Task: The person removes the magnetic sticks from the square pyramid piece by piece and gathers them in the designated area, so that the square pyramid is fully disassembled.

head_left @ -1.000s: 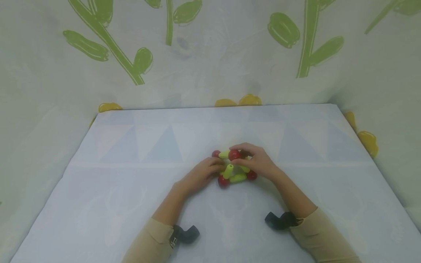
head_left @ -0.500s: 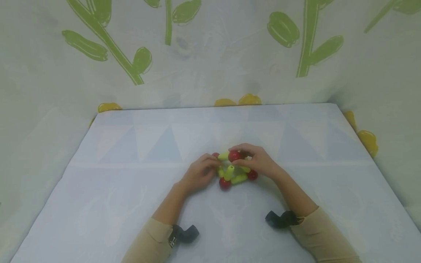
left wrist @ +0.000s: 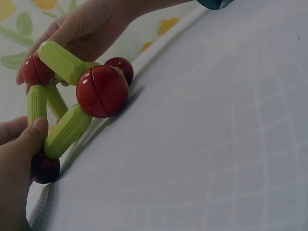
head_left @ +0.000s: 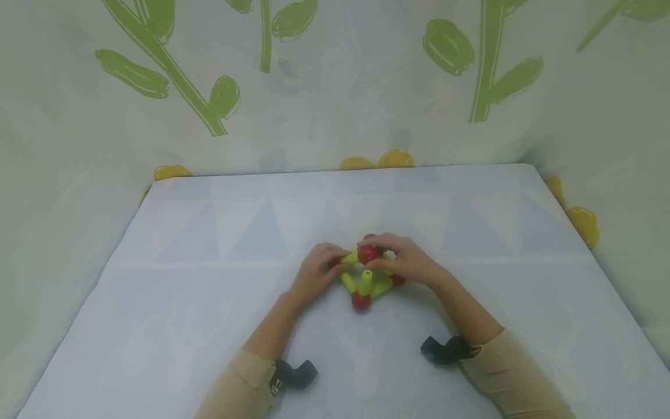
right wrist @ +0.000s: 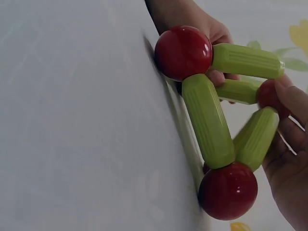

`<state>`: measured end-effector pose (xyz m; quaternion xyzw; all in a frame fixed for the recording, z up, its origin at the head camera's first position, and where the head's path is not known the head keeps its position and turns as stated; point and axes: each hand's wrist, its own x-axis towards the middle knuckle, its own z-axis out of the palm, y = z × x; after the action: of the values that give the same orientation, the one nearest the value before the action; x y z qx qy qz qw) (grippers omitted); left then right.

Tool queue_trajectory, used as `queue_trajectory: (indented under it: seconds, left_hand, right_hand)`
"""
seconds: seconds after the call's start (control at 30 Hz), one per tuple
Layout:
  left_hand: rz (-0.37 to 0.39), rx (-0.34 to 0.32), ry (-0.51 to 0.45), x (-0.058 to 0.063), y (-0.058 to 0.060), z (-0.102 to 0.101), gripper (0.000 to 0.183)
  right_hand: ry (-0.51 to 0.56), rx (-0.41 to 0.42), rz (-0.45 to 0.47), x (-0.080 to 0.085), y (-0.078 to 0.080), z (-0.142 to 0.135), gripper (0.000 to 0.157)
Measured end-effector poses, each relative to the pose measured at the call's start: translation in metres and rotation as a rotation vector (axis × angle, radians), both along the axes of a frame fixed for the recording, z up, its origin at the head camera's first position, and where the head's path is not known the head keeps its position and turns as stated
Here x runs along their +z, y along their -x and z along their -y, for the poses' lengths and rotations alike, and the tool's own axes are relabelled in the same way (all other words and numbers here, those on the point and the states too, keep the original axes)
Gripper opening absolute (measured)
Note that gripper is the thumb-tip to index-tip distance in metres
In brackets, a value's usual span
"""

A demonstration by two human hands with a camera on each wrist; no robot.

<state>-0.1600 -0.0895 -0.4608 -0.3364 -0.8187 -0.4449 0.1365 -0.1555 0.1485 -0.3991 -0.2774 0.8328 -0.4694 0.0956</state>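
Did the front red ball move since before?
Yes: in the head view, the front ball has moved farther from the table's far edge, and slightly right.

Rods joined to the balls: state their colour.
Yellow-green; the rods show best in the right wrist view.

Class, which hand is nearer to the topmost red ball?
Right: the right hand holds the topmost red ball; the left hand is farther off, pinching a green rod joined to it.
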Motion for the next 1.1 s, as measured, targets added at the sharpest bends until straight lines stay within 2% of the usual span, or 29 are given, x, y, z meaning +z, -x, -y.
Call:
queue_trajectory:
  seconds: [0.3,0.5,0.6,0.7,0.87,1.0,1.07,1.1]
  left_hand:
    - [0.021,0.014,-0.023,0.001,-0.002,-0.003,0.026]
    - [0.057,0.023,-0.078,0.002,-0.003,-0.003,0.025]
    - [0.078,0.027,-0.085,0.003,-0.004,-0.003,0.026]
    - [0.104,0.002,-0.095,0.003,-0.005,-0.002,0.026]
    - [0.151,-0.088,-0.124,0.001,-0.006,-0.002,0.024]
    - [0.19,-0.162,-0.147,0.003,-0.009,-0.002,0.019]
    - [0.184,-0.164,-0.155,0.005,-0.01,-0.001,0.015]
    - [0.166,-0.141,-0.151,0.005,-0.011,-0.001,0.015]
  right_hand:
    - [0.007,0.041,-0.021,0.004,0.002,-0.005,0.042]
    - [0.079,-0.058,0.015,0.004,0.008,-0.016,0.036]
    - [0.066,-0.096,0.014,0.005,0.011,-0.019,0.037]
    - [0.04,-0.128,-0.038,0.007,0.01,-0.017,0.041]
    - [0.004,-0.228,-0.144,0.01,0.009,-0.013,0.045]
    - [0.043,-0.246,-0.099,0.005,0.012,-0.007,0.047]
    - [0.072,-0.219,-0.066,0.002,0.014,-0.003,0.046]
    - [0.084,-0.202,-0.057,0.001,0.015,-0.001,0.045]
